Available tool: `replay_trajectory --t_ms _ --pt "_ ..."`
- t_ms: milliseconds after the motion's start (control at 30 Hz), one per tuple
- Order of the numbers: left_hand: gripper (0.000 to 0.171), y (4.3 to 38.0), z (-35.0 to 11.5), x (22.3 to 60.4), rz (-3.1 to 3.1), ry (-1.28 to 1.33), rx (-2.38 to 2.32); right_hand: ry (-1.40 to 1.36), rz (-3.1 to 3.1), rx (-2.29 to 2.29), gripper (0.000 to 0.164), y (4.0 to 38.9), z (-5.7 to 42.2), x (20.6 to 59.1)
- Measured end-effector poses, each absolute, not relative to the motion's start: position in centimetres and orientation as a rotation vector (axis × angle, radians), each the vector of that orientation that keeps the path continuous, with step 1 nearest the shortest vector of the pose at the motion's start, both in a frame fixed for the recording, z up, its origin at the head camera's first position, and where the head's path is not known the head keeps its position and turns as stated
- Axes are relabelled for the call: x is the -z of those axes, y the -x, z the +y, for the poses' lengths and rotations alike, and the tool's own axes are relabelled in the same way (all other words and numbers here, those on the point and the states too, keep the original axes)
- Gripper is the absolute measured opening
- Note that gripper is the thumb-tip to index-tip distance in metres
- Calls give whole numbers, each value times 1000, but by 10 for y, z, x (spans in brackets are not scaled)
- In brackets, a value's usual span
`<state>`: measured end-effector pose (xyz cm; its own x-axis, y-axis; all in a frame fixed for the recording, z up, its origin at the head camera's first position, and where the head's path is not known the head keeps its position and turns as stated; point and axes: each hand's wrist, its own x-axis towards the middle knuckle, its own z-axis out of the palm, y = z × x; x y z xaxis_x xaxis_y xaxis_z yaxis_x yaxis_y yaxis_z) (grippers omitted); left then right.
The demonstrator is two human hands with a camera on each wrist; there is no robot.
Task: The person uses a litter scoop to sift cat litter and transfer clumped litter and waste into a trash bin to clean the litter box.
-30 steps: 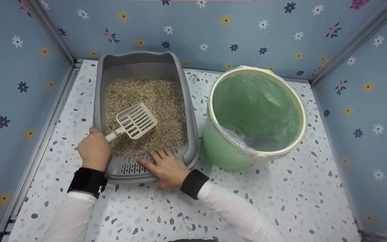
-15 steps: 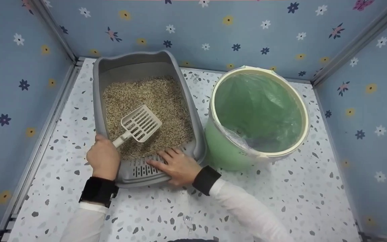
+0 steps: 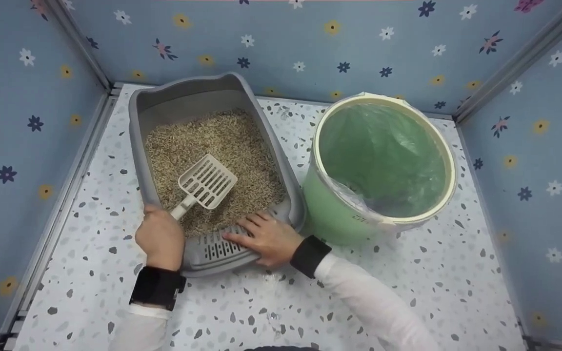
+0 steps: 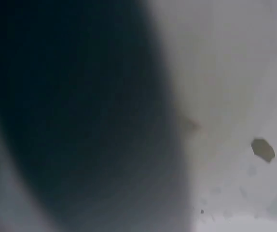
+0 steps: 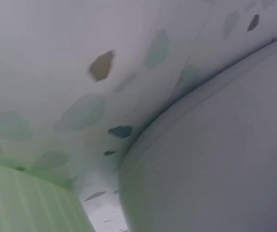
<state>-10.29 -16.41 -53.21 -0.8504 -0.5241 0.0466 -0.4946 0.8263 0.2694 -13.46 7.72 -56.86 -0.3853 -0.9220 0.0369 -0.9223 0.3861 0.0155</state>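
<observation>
A grey litter box [image 3: 275, 151] stands slanted on the speckled surface, its front end swung toward the right. Tan pellet litter [image 3: 173, 146] covers its floor. My left hand [image 3: 160, 239] is at the box's left front side, fingers curled round the handle of a beige slotted litter scoop [image 3: 208, 182], whose head lies over the litter. On the slotted front ledge [image 3: 212, 248] rests my right hand [image 3: 270, 239], fingers extended over it. Its wrist view shows the box's smooth outer wall [image 5: 215, 159]. A dark blurred shape fills much of the left wrist view.
A green bin [image 3: 332, 214] with a cream rim and clear plastic liner stands close to the box's right side; its ribbed wall [image 5: 27, 198] shows in the right wrist view. Flowered blue panels [image 3: 291, 48] enclose the back and sides of the speckled surface [image 3: 242, 312].
The box's front end has swung right, with both hands and the scoop moving along with it. The bin has shifted slightly right.
</observation>
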Motion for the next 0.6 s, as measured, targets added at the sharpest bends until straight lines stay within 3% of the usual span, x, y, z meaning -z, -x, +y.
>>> replay_trajectory --t_ms 367,600 --pt "31 96 -151 531 -2871 -841 412 -1768 -2501 -43 97 143 91 571" --pt "33 90 -167 523 -2987 -698 501 -1712 -2486 -45 97 139 90 570"
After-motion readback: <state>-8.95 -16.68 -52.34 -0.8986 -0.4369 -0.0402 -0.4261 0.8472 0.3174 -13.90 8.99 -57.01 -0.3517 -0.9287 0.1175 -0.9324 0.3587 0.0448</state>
